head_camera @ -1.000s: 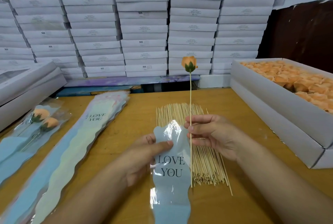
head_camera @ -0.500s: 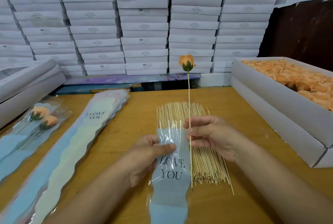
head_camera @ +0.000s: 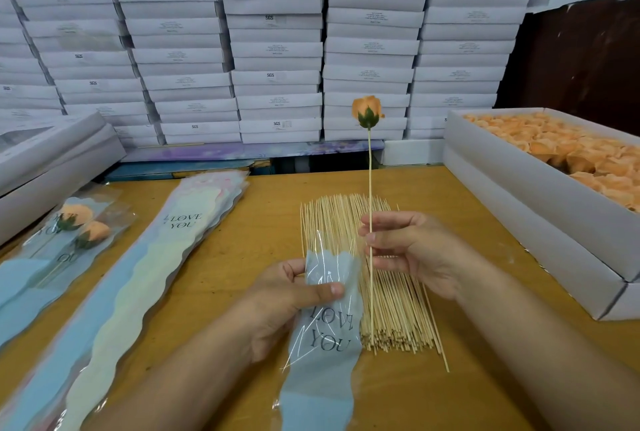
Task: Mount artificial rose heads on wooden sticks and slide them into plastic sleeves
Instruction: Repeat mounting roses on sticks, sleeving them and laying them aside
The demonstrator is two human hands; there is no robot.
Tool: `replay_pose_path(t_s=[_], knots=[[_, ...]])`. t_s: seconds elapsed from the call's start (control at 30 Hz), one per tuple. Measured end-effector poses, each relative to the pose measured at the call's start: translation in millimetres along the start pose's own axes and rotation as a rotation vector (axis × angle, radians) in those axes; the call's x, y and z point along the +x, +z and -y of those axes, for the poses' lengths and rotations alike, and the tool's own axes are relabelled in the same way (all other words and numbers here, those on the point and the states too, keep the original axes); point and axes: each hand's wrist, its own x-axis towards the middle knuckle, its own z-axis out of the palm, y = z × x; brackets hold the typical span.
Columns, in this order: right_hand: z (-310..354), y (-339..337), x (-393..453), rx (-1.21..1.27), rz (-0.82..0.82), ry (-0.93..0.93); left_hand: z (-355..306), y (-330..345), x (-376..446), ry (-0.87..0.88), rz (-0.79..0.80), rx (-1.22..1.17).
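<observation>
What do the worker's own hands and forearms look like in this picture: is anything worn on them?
Both the left hand and the right hand are bare: no gloves, rings, watch or bracelet show. The forearms are uncovered too, with no sleeve in view up to the frame's edge. Fingernails are short and unpainted.

bare table (head_camera: 263,222) strip between sleeve stack (head_camera: 145,278) and stick bundle (head_camera: 367,274): hand could pass there. bare table also between stick bundle and open rose box (head_camera: 540,222), partly taken by right hand (head_camera: 412,254). rose box wall closes right side. finished sleeved roses (head_camera: 65,240) and white box (head_camera: 52,160) crowd left edge. stacked white boxes (head_camera: 277,49) wall off back. left hand (head_camera: 287,306) and held sleeve (head_camera: 325,333) fill near centre, overlapping left side of stick bundle. upright stick (head_camera: 370,209) with rose head (head_camera: 367,112) stands over stick bundle.
</observation>
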Motion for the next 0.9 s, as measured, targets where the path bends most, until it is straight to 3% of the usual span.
replay_pose_path(t_s=[0.53,0.9], knots=[[69.8,20.2,48.7,-0.035,-0.145,-0.111,2.4,-0.6,-3.1,-0.04,0.021,-0.012],[65.7,28.5,50.5,-0.073,-0.151,-0.108,4.0,-3.4,-1.1,-0.032,0.027,-0.025]])
